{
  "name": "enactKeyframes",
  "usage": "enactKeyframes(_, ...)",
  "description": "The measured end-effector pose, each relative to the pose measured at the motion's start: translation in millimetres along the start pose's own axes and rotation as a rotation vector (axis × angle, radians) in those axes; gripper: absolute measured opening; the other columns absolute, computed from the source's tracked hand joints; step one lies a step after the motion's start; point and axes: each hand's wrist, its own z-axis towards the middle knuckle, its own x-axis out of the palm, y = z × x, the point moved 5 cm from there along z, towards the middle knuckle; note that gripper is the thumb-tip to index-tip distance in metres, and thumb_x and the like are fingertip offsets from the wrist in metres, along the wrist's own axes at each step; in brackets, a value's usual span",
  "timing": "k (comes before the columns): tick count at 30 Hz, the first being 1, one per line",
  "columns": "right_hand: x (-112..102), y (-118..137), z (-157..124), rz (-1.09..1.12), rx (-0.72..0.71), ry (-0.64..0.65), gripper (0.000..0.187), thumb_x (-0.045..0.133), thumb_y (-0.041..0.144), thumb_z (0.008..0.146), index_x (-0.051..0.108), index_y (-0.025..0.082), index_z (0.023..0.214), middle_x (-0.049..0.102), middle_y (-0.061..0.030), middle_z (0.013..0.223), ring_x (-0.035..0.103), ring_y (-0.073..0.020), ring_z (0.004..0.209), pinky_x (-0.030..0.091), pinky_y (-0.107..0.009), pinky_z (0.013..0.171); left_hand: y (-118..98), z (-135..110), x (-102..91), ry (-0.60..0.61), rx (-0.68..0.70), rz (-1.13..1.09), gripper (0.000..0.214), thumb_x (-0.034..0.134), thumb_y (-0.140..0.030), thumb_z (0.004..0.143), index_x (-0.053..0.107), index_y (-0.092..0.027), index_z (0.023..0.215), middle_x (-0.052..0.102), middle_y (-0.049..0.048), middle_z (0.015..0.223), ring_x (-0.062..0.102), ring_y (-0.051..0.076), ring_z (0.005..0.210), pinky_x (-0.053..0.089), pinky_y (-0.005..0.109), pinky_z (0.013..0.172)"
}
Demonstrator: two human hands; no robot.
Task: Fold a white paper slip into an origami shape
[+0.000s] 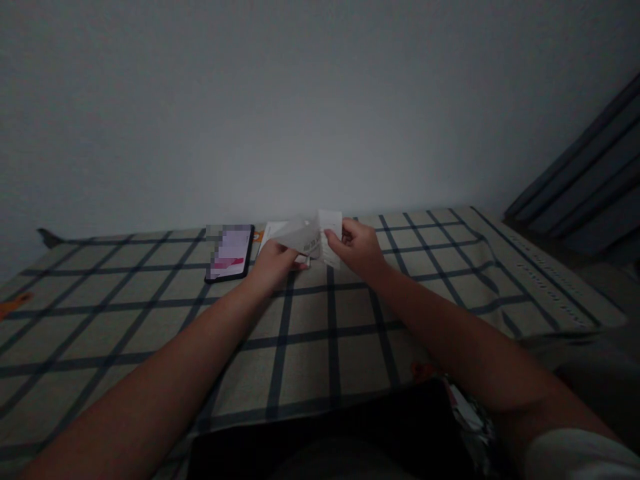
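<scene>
My left hand and my right hand meet at the far middle of a checked cloth. Both are closed in a pinch on the same thin white sheet, which looks like a paper or film strip, lifted a little above the cloth. My right thumb and fingers grip its right end, where a small white tab stands upright. Another white paper lies flat just behind my left hand. A dark phone with a lit pink and white screen lies on the cloth to the left of my left hand.
A plain pale wall rises behind the cloth. Dark striped fabric hangs at the right. A dark object lies close to me at the bottom, with patterned fabric beside it. The room is dim.
</scene>
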Motion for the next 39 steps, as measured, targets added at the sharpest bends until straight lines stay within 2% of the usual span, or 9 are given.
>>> enactKeyframes(2, -1, -8, 2, 0.023, 0.055, -0.034, 0.023, 0.056, 0.038, 0.088, 0.064, 0.017, 0.088, 0.058, -0.0032, 0.072, 0.051, -0.0161, 0.069, 0.038, -0.028, 0.063, 3, 1, -3.3, -0.054, -0.040, -0.025, 0.026, 0.072, -0.036, 0.072, 0.066, -0.018, 0.091, 0.070, 0.0054, 0.087, 0.067, 0.018, 0.072, 0.060, 0.031, 0.059)
enactKeyframes(5, -3, -18, 5, 0.038, 0.115, -0.041, 0.021, 0.056, 0.035, 0.088, 0.066, 0.016, 0.092, 0.062, -0.0051, 0.076, 0.053, -0.0171, 0.071, 0.039, -0.029, 0.064, 3, -2, -1.1, -0.030, -0.086, -0.055, 0.022, 0.072, -0.035, 0.072, 0.063, -0.017, 0.080, 0.065, 0.0018, 0.073, 0.066, 0.017, 0.069, 0.060, 0.033, 0.065)
enactKeyframes(11, 3, -14, 4, 0.017, 0.052, 0.068, 0.023, 0.058, 0.035, 0.087, 0.066, 0.013, 0.087, 0.061, -0.0033, 0.073, 0.051, -0.0142, 0.066, 0.039, -0.028, 0.062, -4, -11, 13.3, 0.139, -0.044, -0.148, 0.037, 0.078, -0.034, 0.069, 0.071, -0.019, 0.102, 0.075, 0.0106, 0.107, 0.070, 0.026, 0.100, 0.057, 0.040, 0.087)
enactKeyframes(16, 18, -6, -2, 0.227, 0.028, 0.223, 0.031, 0.060, 0.041, 0.087, 0.069, 0.014, 0.100, 0.069, -0.0064, 0.087, 0.061, -0.0169, 0.079, 0.047, -0.029, 0.068, -5, -9, 10.2, 0.041, 0.024, -0.183, 0.051, 0.083, -0.043, 0.069, 0.070, -0.016, 0.110, 0.073, 0.0156, 0.120, 0.069, 0.031, 0.108, 0.056, 0.043, 0.091)
enactKeyframes(20, 24, -6, -3, 0.489, 0.114, 0.263, 0.038, 0.063, 0.042, 0.085, 0.066, 0.013, 0.109, 0.072, -0.0101, 0.102, 0.067, -0.0193, 0.089, 0.054, -0.033, 0.076, -5, -8, 7.6, -0.033, 0.009, -0.282, 0.053, 0.081, -0.039, 0.071, 0.066, -0.017, 0.118, 0.071, 0.0162, 0.123, 0.070, 0.030, 0.105, 0.059, 0.042, 0.083)
enactKeyframes(24, 27, -10, -2, 0.611, 0.227, 0.284, 0.041, 0.068, 0.043, 0.079, 0.066, 0.013, 0.107, 0.073, -0.0102, 0.103, 0.068, -0.0197, 0.087, 0.056, -0.035, 0.076, -3, -7, 9.1, -0.012, -0.008, -0.332, 0.055, 0.080, -0.036, 0.071, 0.064, -0.018, 0.121, 0.071, 0.0161, 0.123, 0.070, 0.030, 0.104, 0.060, 0.041, 0.082)
enactKeyframes(27, 28, -12, -2, 0.672, 0.273, 0.283, 0.041, 0.071, 0.042, 0.076, 0.067, 0.014, 0.105, 0.073, -0.0089, 0.102, 0.068, -0.0195, 0.089, 0.056, -0.034, 0.077, -1, -7, 8.4, -0.017, -0.002, -0.330, 0.055, 0.080, -0.036, 0.071, 0.065, -0.017, 0.121, 0.071, 0.0152, 0.123, 0.070, 0.030, 0.105, 0.060, 0.043, 0.085)
enactKeyframes(32, 31, -13, -4, 0.675, 0.334, 0.320, 0.038, 0.070, 0.044, 0.077, 0.068, 0.014, 0.101, 0.073, -0.0067, 0.091, 0.066, -0.0175, 0.077, 0.054, -0.030, 0.063, -3, -8, 4.1, -0.081, 0.089, -0.217, 0.055, 0.083, -0.036, 0.070, 0.067, -0.015, 0.117, 0.073, 0.0151, 0.120, 0.070, 0.030, 0.108, 0.055, 0.045, 0.096)
enactKeyframes(39, 31, -15, -3, 0.675, 0.317, 0.304, 0.039, 0.072, 0.045, 0.077, 0.069, 0.014, 0.100, 0.073, -0.0066, 0.091, 0.065, -0.0167, 0.078, 0.054, -0.032, 0.070, -6, -9, 3.5, -0.081, 0.115, -0.160, 0.046, 0.082, -0.036, 0.072, 0.069, -0.014, 0.111, 0.075, 0.0143, 0.115, 0.071, 0.029, 0.104, 0.056, 0.043, 0.095)
